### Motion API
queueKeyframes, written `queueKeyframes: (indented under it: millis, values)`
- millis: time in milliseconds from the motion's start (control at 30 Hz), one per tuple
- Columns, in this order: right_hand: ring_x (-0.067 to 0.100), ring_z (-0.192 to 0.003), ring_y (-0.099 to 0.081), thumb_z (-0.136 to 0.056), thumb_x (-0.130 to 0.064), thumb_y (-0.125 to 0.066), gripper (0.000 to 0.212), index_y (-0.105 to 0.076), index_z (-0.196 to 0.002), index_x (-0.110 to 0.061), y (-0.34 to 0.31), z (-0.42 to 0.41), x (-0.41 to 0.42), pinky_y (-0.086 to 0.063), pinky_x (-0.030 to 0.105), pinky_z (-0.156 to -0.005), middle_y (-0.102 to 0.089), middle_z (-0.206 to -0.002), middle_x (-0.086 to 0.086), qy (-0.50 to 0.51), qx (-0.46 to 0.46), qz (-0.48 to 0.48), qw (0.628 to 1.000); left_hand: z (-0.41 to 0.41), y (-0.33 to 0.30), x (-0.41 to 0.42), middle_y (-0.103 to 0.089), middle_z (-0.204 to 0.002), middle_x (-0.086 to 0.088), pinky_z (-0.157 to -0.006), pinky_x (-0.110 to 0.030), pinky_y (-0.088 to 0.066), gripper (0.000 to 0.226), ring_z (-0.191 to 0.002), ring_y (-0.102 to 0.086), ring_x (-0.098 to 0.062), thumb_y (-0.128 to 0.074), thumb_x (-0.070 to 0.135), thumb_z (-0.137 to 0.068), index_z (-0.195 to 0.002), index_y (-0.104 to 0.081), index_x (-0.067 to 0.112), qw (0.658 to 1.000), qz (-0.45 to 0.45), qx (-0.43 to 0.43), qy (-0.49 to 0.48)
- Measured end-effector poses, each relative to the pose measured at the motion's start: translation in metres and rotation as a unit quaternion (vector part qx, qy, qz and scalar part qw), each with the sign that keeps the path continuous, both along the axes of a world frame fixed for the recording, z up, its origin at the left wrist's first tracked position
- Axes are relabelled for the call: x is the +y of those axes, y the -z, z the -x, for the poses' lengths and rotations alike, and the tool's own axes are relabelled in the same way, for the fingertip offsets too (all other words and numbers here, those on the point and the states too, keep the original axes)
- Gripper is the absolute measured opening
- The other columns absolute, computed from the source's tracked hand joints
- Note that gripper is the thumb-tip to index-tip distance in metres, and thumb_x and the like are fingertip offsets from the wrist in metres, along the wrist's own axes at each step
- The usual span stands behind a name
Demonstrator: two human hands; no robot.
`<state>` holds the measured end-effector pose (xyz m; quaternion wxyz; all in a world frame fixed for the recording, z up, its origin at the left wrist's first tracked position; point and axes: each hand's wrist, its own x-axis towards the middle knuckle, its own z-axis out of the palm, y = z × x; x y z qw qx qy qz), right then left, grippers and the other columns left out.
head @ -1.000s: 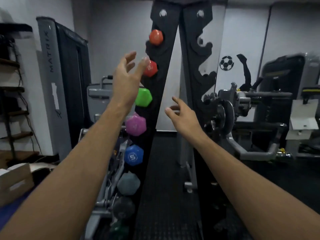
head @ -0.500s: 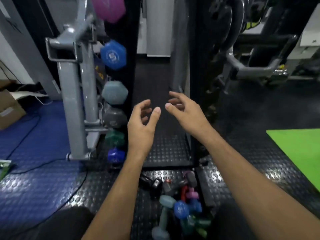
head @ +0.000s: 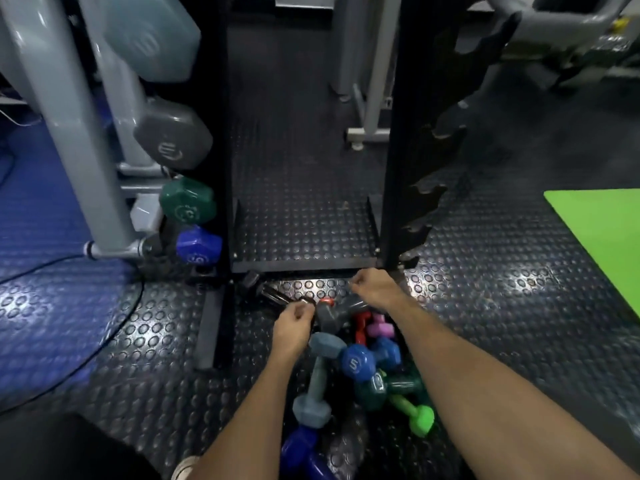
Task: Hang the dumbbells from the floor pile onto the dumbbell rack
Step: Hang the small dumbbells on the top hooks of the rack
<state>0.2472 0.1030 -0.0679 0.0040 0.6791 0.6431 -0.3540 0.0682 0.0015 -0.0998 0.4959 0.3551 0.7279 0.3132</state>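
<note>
A second ago my hands were up at the rack (head: 221,140), empty after a hang; now I have bent down and both reach into the pile (head: 349,368) on the floor just in front of the rack's base, so the next pick-up is starting. My left hand (head: 294,322) has its fingers curled at a dark grey dumbbell (head: 329,315) at the far end of the pile; whether they have closed round it I cannot tell. My right hand (head: 372,289) hovers just beyond, fingers loosely curled, holding nothing that I can see. On the rack's left side I count four heads in view: pale blue-grey, grey, green, blue. In the pile I make out about nine dumbbells, though they overlap and the count is unsure.
</note>
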Motion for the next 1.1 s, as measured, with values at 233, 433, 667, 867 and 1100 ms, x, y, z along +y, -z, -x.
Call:
queueKeyframes:
  millis: [233,433,667,867,1100]
  values:
    - [0.020,-0.103,-0.072,-0.091,-0.025,-0.068,0.023,-0.080,-0.110,-0.019,0.080,0.039,0.057,-0.056,0.030,-0.091,-0.079,-0.106,0.004,-0.081,-0.023,0.011,0.996,-0.002,0.058,0.007,-0.068,-0.110,0.000,-0.088,-0.027,-0.041,0.031,-0.102,-0.060,-0.016,-0.056,0.032,-0.103,-0.124,-0.066,0.012,0.998,0.028,-0.028,-0.055]
    - [0.026,-0.109,-0.068,-0.091,-0.036,-0.064,0.034,-0.078,-0.108,-0.009,0.163,0.058,0.076,-0.050,0.028,-0.088,-0.074,-0.119,0.013,-0.162,-0.112,0.098,0.975,0.004,0.089,0.025,-0.069,-0.109,-0.002,-0.086,-0.029,-0.040,0.019,-0.103,-0.061,-0.020,-0.056,0.027,-0.103,-0.113,-0.068,0.016,0.992,0.039,-0.051,-0.110]
    - [0.032,-0.128,-0.060,-0.098,-0.042,-0.051,0.049,-0.064,-0.138,-0.016,0.187,0.066,0.089,-0.048,0.033,-0.105,-0.062,-0.140,0.016,-0.177,-0.114,0.096,0.973,0.006,0.115,0.029,-0.070,-0.102,-0.008,-0.072,-0.030,-0.043,0.011,-0.097,-0.065,-0.025,-0.057,0.020,-0.101,-0.100,-0.069,0.021,0.982,0.042,-0.085,-0.163]
    - [0.027,-0.107,-0.071,-0.082,-0.049,-0.071,0.049,-0.077,-0.112,-0.011,0.198,0.060,0.084,-0.055,0.029,-0.087,-0.075,-0.114,0.010,-0.120,-0.104,0.055,0.986,0.007,0.118,0.030,-0.071,-0.096,-0.009,-0.083,-0.037,-0.050,0.014,-0.094,-0.067,-0.027,-0.056,0.018,-0.101,-0.099,-0.069,0.018,0.973,0.054,-0.098,-0.200]
    - [0.028,-0.087,-0.067,-0.072,-0.041,-0.081,0.037,-0.063,-0.090,-0.014,0.145,0.051,0.075,-0.041,0.026,-0.067,-0.071,-0.087,0.005,-0.015,-0.044,-0.024,0.999,0.003,0.111,0.034,-0.073,-0.093,-0.006,-0.085,-0.039,-0.051,0.015,-0.091,-0.068,-0.025,-0.055,0.017,-0.100,-0.098,-0.069,0.017,0.964,0.054,-0.105,-0.240]
